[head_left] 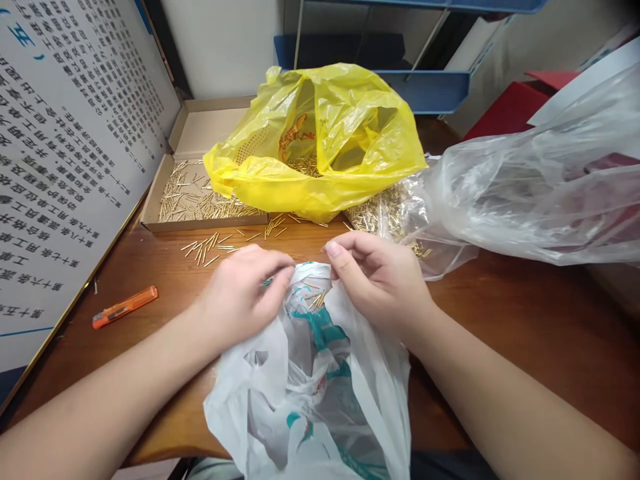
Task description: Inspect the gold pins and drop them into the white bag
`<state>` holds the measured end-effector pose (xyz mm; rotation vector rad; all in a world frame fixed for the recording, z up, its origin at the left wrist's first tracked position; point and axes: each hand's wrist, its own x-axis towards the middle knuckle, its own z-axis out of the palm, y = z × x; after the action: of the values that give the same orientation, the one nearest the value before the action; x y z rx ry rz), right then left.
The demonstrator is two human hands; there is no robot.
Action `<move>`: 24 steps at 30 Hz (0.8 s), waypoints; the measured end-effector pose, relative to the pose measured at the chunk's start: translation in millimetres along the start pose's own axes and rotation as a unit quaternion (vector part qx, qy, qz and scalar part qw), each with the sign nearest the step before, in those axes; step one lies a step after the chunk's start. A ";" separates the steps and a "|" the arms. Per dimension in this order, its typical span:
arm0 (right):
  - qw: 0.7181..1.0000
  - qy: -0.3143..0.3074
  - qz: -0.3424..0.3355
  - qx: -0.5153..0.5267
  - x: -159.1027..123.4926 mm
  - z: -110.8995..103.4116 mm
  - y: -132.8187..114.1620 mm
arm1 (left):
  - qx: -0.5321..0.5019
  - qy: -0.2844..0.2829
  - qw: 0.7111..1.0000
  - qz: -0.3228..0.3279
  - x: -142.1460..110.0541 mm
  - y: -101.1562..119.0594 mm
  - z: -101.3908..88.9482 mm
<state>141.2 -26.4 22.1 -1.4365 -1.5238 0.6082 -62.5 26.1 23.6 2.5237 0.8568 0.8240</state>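
Note:
My left hand [245, 293] and my right hand [377, 277] both pinch the far edge of a white plastic bag with teal print [320, 387] that hangs over the near edge of the wooden table [500, 313]. Between my fingers, several small gold pins [316, 298] lie on the bag's mouth. Both hands have their fingers curled closed on the plastic.
Behind my hands a yellow plastic bag [320, 143] rests partly on a shallow cardboard box [200, 200] of gold pins, with loose pins [210, 247] on the table. A clear plastic bag [530, 193] spreads at the right. An orange utility knife [125, 307] lies left, beside a printed board [65, 153].

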 end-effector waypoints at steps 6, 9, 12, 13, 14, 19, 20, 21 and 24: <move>0.999 -0.014 0.040 0.021 -0.1 1.2 3.6 | 0.145 -0.003 0.978 -0.148 12.7 -27.1 -8.8; 0.998 -0.003 0.061 0.021 2.1 3.2 7.8 | 0.169 -0.022 0.970 -0.171 16.7 -34.2 -7.3; 0.996 0.006 0.076 0.037 4.3 5.4 10.0 | 0.177 -0.014 0.972 -0.153 22.0 -37.4 -1.2; 0.996 0.009 0.079 0.045 4.9 6.5 10.3 | 0.178 -0.008 0.973 -0.145 24.3 -38.1 2.2; 0.995 0.011 0.081 0.051 5.3 7.8 10.4 | 0.178 -0.001 0.974 -0.137 26.8 -38.6 6.3; 0.994 -0.005 0.083 0.073 6.1 15.9 13.2 | 0.175 0.012 0.975 -0.137 35.8 -37.6 28.2; 0.993 -0.008 0.084 0.078 6.3 16.9 14.3 | 0.181 0.014 0.973 -0.143 36.7 -37.2 31.5; 0.993 -0.007 0.085 0.082 6.6 17.4 15.5 | 0.188 0.016 0.971 -0.146 37.5 -36.9 34.2; 0.993 0.003 0.077 0.089 7.9 16.1 19.7 | 0.199 0.009 0.969 -0.147 39.8 -37.1 40.1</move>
<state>137.9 -11.3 0.4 -1.4241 -1.3265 0.8122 -27.9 74.1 -9.0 2.6196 1.4886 0.6278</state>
